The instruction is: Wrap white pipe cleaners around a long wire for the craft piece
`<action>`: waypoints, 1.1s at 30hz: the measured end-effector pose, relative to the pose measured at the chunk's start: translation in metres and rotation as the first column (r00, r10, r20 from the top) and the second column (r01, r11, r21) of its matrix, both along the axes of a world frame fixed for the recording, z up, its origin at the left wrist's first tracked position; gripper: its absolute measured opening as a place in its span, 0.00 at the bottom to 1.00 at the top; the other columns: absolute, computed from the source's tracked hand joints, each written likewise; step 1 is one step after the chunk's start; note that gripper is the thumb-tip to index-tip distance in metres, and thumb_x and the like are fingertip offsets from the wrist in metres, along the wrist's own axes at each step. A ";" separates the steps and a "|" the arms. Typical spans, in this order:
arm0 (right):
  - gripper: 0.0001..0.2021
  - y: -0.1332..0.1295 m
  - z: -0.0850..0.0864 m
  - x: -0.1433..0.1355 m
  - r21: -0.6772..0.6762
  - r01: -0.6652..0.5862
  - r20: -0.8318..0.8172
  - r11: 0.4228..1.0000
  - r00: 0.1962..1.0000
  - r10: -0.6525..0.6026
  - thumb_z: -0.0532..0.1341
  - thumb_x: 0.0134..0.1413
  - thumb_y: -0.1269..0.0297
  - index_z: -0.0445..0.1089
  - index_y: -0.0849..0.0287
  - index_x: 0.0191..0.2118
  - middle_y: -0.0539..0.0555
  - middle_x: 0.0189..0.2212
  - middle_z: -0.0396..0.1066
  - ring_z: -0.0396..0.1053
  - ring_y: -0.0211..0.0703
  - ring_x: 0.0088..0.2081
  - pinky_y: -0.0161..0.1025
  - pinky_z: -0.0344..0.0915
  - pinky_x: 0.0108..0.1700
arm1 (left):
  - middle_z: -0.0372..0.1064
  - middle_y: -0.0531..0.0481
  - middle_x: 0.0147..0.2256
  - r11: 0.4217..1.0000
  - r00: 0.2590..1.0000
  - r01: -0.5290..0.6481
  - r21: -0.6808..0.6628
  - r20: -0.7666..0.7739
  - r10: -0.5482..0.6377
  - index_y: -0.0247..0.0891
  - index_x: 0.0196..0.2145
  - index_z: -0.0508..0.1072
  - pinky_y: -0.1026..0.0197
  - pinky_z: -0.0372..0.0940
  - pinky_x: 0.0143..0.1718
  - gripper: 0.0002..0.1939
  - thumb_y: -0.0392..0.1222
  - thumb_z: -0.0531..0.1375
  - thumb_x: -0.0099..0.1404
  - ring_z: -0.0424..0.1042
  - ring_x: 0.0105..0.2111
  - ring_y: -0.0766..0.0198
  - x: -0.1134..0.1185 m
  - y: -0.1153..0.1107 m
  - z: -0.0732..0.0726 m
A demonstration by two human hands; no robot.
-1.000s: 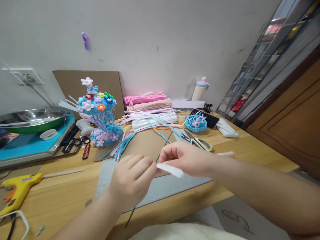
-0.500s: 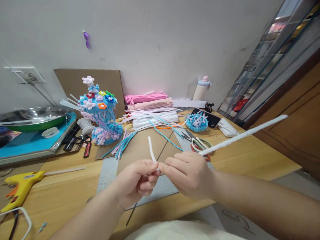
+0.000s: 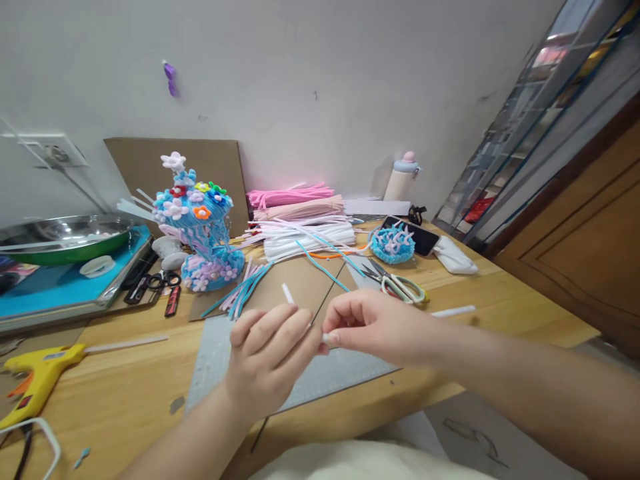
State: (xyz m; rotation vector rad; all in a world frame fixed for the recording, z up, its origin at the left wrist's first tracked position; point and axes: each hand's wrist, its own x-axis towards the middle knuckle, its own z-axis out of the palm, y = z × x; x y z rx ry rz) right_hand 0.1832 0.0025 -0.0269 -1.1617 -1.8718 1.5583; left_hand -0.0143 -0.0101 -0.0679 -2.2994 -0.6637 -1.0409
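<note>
White pipe cleaner [image 3: 289, 294] pinched between left hand [image 3: 267, 363] and right hand [image 3: 377, 327]

left hand [image 3: 267, 363] and right hand [image 3: 375, 327] pinch white pipe cleaner [image 3: 289, 294] above cutting mat [image 3: 320, 377]

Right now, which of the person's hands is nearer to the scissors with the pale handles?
Right. The right hand is just in front of the scissors, almost below the handles. The left hand sits farther off, toward the person and to the left.
</note>
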 end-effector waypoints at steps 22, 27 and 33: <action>0.10 -0.013 -0.038 -0.004 0.912 -0.284 0.370 0.296 0.882 -0.293 0.51 0.59 0.70 0.68 0.59 0.32 0.50 0.24 0.67 0.61 0.40 0.25 0.39 0.48 0.28 | 0.60 0.53 0.19 -0.392 0.613 0.789 -0.474 0.555 0.562 0.34 0.23 0.68 0.64 0.49 0.26 0.13 0.47 0.59 0.57 0.54 0.22 0.69 0.013 0.001 0.004; 0.09 -0.014 -0.026 -0.001 0.819 -0.165 0.320 0.549 0.926 -0.199 0.52 0.58 0.71 0.69 0.59 0.34 0.51 0.28 0.71 0.66 0.38 0.29 0.35 0.54 0.31 | 0.67 0.51 0.23 -0.389 0.694 0.720 -0.575 0.580 0.427 0.33 0.27 0.73 0.65 0.56 0.30 0.09 0.40 0.63 0.48 0.61 0.26 0.67 0.009 0.000 0.008; 0.07 -0.018 -0.014 -0.001 0.624 -0.095 0.300 0.776 0.946 -0.125 0.55 0.57 0.69 0.71 0.57 0.32 0.48 0.27 0.72 0.66 0.35 0.28 0.32 0.54 0.30 | 0.68 0.51 0.21 0.095 0.928 0.313 -0.945 0.326 0.182 0.36 0.24 0.72 0.64 0.58 0.28 0.14 0.47 0.58 0.61 0.66 0.25 0.65 0.008 -0.003 0.006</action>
